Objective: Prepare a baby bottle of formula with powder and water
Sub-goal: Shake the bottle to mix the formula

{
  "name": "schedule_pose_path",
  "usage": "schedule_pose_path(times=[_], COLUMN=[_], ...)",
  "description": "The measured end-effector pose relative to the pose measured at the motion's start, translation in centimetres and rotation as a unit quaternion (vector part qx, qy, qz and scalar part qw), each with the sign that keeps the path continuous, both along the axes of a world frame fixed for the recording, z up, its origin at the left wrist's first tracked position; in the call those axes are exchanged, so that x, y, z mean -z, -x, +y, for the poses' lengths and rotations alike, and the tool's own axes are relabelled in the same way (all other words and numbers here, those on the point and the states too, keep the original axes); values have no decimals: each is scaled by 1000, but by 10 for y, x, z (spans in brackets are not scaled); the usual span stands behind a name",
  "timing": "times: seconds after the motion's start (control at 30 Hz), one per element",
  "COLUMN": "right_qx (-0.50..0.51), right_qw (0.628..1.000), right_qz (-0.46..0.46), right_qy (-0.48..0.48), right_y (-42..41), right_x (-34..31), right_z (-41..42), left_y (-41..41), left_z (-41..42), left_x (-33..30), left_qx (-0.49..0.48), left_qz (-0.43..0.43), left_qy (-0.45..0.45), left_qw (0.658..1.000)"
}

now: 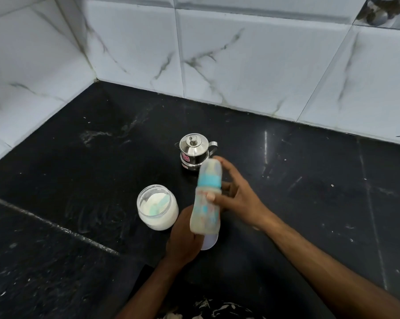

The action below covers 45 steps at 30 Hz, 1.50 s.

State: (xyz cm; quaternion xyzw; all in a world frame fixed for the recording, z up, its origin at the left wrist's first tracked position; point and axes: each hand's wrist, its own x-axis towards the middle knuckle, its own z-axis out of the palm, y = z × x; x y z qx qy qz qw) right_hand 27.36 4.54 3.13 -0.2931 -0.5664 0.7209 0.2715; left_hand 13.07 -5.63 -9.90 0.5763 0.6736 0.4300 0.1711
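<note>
The baby bottle (205, 203) is capped with a blue collar and clear cover and has pale contents. It is tilted above the counter and motion-blurred. My right hand (238, 199) grips it around the middle, thumb on the front. My left hand (182, 238) is curled just below the bottle's base, closed on a pale lavender round lid (209, 244) that sticks out past its fingers. To the left, an open glass jar of white powder (157, 207) stands with a light blue scoop inside. A small lidded steel water pot (193, 150) stands behind the bottle.
The black stone counter (298, 180) is dusted with powder smears and specks. White marble-look tiled walls (240, 54) meet in a corner at the back left. A seam in the counter runs diagonally at the left.
</note>
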Motion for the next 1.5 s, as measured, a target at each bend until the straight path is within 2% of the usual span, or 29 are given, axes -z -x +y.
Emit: schedule_pose_path(times=[0.07, 0.17, 0.23, 0.3, 0.4, 0.43, 0.5, 0.57, 0.63, 0.73, 0.8, 0.83, 0.93, 1.0, 1.13, 1.17, 1.2, 1.3, 1.37, 1.43, 1.5], right_qx=[-20, 114, 163, 124, -32, -47, 22, 117, 147, 29, -35, -18, 132, 164, -2, -18, 0, 143, 179, 124, 17], right_qw=[1000, 992, 981, 989, 999, 999, 999, 991, 984, 999, 999, 1000, 989, 983, 1000, 1000, 1000, 987, 977, 987, 999], right_qz=[-1, 53, 91, 70, 2, 0, 18, 59, 87, 31, 2, 7, 57, 76, 10, 4, 11, 70, 98, 81, 35], right_qy=[-16, 20, 49, 40, -4, -13, -15, 27, 53, 14, -17, -16, 26, 41, -4, -11, -9, 38, 55, 55, 26], right_y=[-1, 1, 2, 2, -1, -1, 0, 0, -2, -4, -5, -4, -3, -5, -4, -5, -5, -7, -8, -6, -3], right_x=[2, -6, -7, -4, 5, 7, 2, -2, 0, 5, 9, 8, 1, 3, 12, 15, 13, 2, 2, 4, 10], right_z=[0, 17, 25, 18, -2, -3, 6, 20, 25, 8, 0, 2, 21, 26, -1, -2, 1, 21, 27, 15, -3], left_y=[-1, -2, -3, -1, 2, 1, 0, -3, -3, -2, -2, -3, -4, -4, -5, -5, -5, -4, -3, -3, -4], left_z=[0, 1, 1, 1, 1, 1, -1, 0, 1, 0, -2, -2, -1, -1, -2, -2, -2, -2, -2, -3, -6], left_x=[-4, -8, -10, -3, 3, 4, -3, -12, -15, -12, -12, -14, -16, -18, -21, -23, -24, -22, -20, -20, -23], left_qx=[7, 10, 19, 11, 29, 31, 8, 13, 22, 8, 16, 13, 13, 21, 9, 14, 14, 10, 11, 1, -6], left_qz=[8, 9, 14, 11, -5, -4, 6, 9, 17, -26, -25, -13, 6, 9, -8, -8, 0, 16, 18, 20, -31], left_qy=[-7, -1, 3, 0, -5, -4, 6, 6, 13, 14, 5, 6, 20, 26, 7, 2, -4, 23, 36, 41, 76], left_qw=[1000, 1000, 1000, 1000, 1000, 1000, 1000, 1000, 1000, 1000, 1000, 1000, 1000, 999, 1000, 1000, 1000, 1000, 999, 999, 997])
